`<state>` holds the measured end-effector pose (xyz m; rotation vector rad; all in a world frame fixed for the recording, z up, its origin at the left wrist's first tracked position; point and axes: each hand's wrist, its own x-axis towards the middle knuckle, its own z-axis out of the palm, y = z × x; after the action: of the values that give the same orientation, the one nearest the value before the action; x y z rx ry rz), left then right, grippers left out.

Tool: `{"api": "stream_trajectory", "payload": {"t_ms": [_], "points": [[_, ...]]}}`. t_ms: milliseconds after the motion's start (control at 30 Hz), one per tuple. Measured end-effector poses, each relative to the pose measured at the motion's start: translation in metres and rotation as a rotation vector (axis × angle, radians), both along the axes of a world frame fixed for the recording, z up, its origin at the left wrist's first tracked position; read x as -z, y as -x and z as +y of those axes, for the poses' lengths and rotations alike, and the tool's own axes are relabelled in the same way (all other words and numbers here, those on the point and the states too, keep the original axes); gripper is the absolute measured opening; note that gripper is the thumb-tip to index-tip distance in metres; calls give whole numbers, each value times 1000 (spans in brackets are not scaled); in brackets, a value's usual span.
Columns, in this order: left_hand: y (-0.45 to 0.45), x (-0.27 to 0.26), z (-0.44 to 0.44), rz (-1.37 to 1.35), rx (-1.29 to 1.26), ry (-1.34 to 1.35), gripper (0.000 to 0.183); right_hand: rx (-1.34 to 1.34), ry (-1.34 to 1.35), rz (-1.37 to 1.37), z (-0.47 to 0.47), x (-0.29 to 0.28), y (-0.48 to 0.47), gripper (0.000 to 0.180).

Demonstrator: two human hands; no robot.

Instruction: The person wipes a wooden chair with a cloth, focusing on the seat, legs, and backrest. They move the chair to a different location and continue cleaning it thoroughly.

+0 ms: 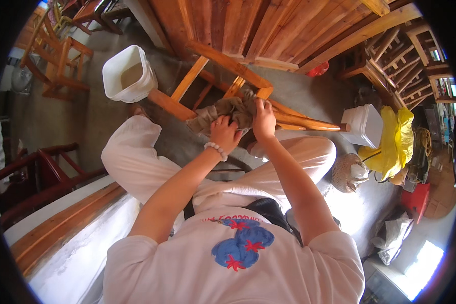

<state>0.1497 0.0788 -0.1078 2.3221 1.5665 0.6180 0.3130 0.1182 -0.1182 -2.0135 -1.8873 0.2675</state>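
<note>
A wooden chair frame (228, 64) lies tipped over on the floor before me, its curved slats pointing right. A crumpled grey-brown cloth (230, 110) is bunched against the frame. My left hand (225, 131), below a wrist with a pale bead bracelet, rests on the cloth with bent fingers; whether they grip it is hard to see. My right hand (265, 117) is closed around the cloth's right part, close to the frame's corner. The fingertips are partly hidden in the folds.
A white bucket (150, 78) holding murky liquid stands left of the frame. Another white bucket (359, 125) and a yellow plastic bag (397, 140) are at right. Wooden chairs (66, 64) stand upper left, stacked wooden furniture (397, 60) upper right. A wooden door (273, 26) is ahead.
</note>
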Motion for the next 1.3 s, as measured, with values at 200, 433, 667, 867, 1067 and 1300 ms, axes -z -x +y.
{"api": "stream_trajectory", "payload": {"t_ms": [200, 433, 667, 867, 1067, 1300], "points": [[20, -1, -5, 105, 295, 223, 34, 134, 308, 725, -58, -13, 10, 48], [99, -20, 32, 167, 621, -16, 33, 319, 540, 1138, -81, 15, 39, 69], [55, -13, 17, 267, 382, 151, 58, 715, 581, 1425, -47, 30, 43, 75], [48, -29, 12, 249, 293, 580, 42, 525, 520, 1415, -43, 43, 26, 66], [82, -5, -3, 117, 445, 13, 28, 440, 430, 971, -70, 45, 25, 74], [142, -22, 9, 282, 342, -7, 24, -70, -41, 683, -42, -93, 36, 53]]}}
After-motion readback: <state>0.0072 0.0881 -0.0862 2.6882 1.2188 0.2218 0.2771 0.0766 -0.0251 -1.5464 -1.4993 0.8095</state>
